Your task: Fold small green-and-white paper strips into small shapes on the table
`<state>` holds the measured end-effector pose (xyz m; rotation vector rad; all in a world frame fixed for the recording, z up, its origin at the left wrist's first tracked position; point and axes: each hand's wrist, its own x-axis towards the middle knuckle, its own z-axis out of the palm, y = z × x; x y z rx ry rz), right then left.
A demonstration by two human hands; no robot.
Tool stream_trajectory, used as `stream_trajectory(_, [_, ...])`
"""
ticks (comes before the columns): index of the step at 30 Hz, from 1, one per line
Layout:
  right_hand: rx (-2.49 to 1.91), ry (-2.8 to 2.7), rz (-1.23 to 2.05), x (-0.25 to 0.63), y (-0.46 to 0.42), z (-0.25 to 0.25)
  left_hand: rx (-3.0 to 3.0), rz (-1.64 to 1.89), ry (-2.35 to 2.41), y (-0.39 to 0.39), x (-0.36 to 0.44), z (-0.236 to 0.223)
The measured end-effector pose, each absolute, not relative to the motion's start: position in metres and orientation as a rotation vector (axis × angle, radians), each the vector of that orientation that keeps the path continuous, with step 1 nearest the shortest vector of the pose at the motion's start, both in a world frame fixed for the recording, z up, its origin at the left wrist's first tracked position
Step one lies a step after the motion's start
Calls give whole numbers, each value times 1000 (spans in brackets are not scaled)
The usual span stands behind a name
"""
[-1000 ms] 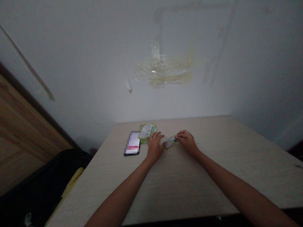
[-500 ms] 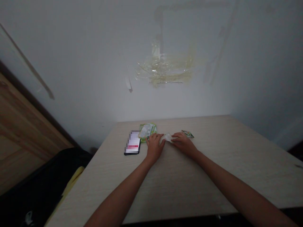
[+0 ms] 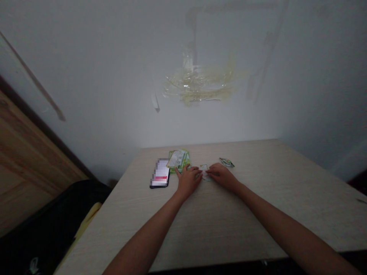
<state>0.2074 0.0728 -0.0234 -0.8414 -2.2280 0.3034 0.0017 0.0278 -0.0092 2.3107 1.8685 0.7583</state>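
A small, pale printed packet (image 3: 204, 172) lies low over the table between my two hands, largely covered by fingers. Thumb and forefinger of my left hand (image 3: 188, 180) close on its left side, while the other fingers spread toward a stack of green-and-white packets (image 3: 178, 159). From the right, the fingertips of my right hand (image 3: 222, 175) pinch the opposite side. Just beyond the right hand rests a folded green packet (image 3: 226, 162), touched by neither hand.
Left of the stack lies a phone (image 3: 160, 173) with its screen lit. The pale wooden table (image 3: 218, 221) meets a wall (image 3: 129, 76) with peeling tape (image 3: 200, 88). Beside the table's left edge are a black bag (image 3: 65, 214) and a yellow cloth (image 3: 87, 221).
The right hand first moved left, leaving the folded green packet behind on the table. Both hands' fingertips have drawn together around the small packet, which now shows its printed face upright between them.
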Motion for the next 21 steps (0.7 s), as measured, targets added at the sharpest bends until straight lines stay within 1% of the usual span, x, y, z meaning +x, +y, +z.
stream_trajectory(10, [-1140,-2178,39,209,78,-37,2323,698,1853,30,1,-10])
stream_trajectory(15, [-1141,-2227,32,209,77,-38,2316,709,1857,30,2,-11])
stream_trajectory(21, [-1075,-2193,118,210,77,-31,2299,710,1881,29,2,-11])
